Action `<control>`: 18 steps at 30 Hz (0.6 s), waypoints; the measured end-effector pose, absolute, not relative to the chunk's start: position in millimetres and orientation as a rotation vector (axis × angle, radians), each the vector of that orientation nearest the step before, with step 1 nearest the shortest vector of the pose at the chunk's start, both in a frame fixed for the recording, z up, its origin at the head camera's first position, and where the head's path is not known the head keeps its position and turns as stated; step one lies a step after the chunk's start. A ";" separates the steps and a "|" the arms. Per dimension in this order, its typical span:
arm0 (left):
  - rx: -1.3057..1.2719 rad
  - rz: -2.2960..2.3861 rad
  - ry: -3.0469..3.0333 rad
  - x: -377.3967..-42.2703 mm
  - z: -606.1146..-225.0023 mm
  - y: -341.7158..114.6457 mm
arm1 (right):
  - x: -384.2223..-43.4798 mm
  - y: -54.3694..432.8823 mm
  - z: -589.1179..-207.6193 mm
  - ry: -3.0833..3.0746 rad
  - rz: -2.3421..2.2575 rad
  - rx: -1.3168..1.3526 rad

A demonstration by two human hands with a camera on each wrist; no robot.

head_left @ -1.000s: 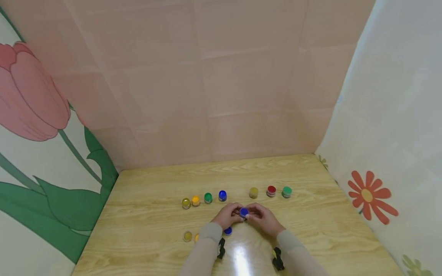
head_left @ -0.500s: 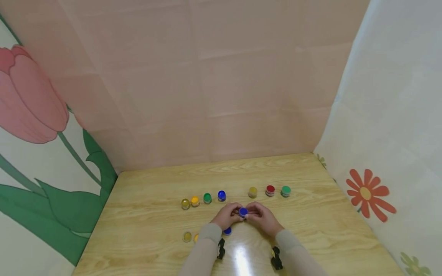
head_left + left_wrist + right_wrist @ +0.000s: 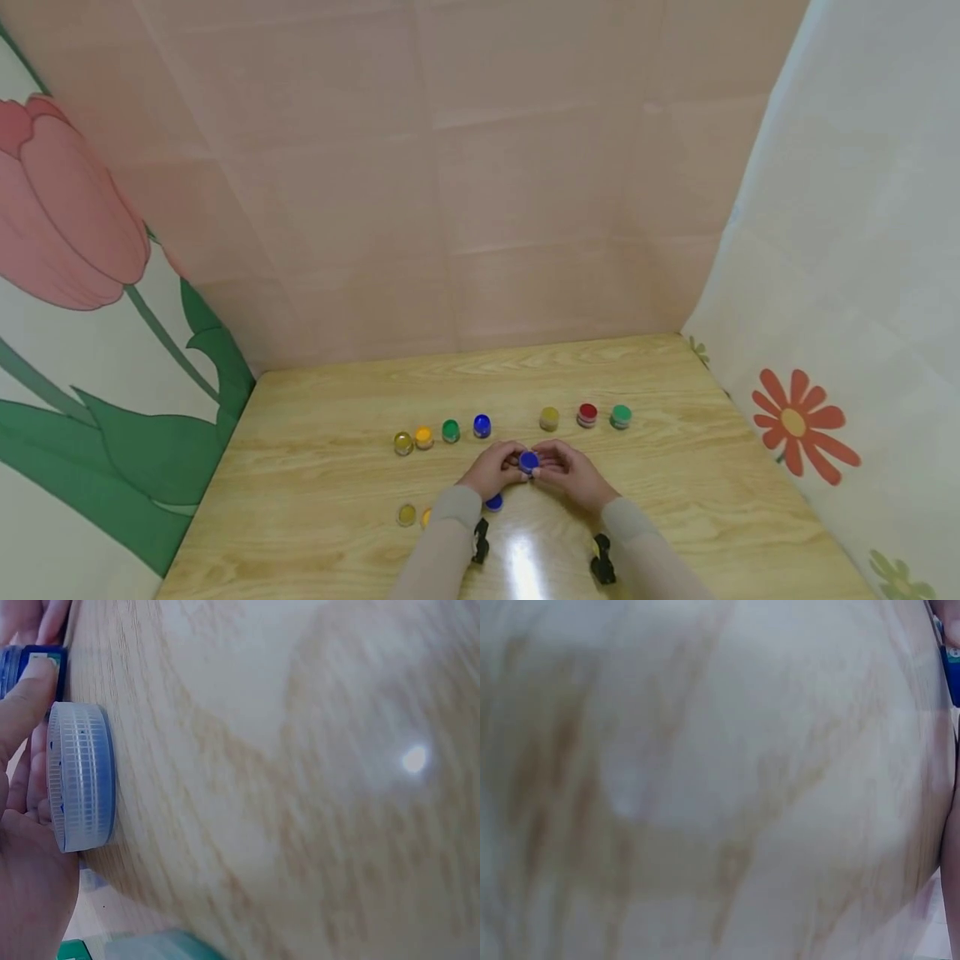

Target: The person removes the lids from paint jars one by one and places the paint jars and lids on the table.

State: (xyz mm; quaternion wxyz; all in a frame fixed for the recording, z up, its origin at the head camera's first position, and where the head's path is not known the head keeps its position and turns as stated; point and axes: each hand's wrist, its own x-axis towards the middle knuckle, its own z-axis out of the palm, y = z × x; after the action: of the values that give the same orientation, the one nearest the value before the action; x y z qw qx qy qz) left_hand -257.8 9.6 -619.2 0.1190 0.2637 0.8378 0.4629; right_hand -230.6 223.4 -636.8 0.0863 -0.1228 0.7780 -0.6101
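Note:
Just above the wooden table, between both hands, is a small blue paint jar [image 3: 528, 462], its flat blue top facing up. My left hand [image 3: 491, 471] grips it from the left; in the left wrist view its thumb presses on the jar's labelled side [image 3: 46, 669]. From the right, my right hand [image 3: 573, 477] pinches the same jar with thumb and fingers. Only a sliver of blue jar [image 3: 952, 675] shows at the right wrist view's edge. A blue lid [image 3: 493, 502] lies beside my left wrist; close up, this ribbed, translucent lid [image 3: 82, 776] overlaps the hand.
Behind the hands stand yellow [image 3: 403, 443], orange [image 3: 423, 437], green [image 3: 450, 431] and blue jars [image 3: 482, 427]. Further right are yellow [image 3: 549, 418], red [image 3: 587, 415] and green-topped jars [image 3: 620, 417]. A yellow lid [image 3: 406, 515] and a partly hidden orange lid [image 3: 426, 517] lie left.

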 end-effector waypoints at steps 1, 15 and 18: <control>0.767 1.354 2.450 -258.0 -620.0 9.6 | -230.6 222.9 -636.9 2.312 -1.829 -0.354; 0.778 1.376 2.434 -257.8 -622.0 9.2 | -229.4 225.7 -633.7 2.303 -1.794 -0.343; 0.756 1.363 2.434 -260.0 -625.1 9.3 | -230.1 226.7 -633.8 2.263 -1.814 -0.352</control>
State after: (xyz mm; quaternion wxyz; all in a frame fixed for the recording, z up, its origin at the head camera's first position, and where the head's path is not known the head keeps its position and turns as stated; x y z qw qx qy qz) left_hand -260.0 9.3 -625.1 0.1251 0.2595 0.8355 0.4679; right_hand -230.1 226.7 -633.8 0.1099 -0.1197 0.7700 -0.6171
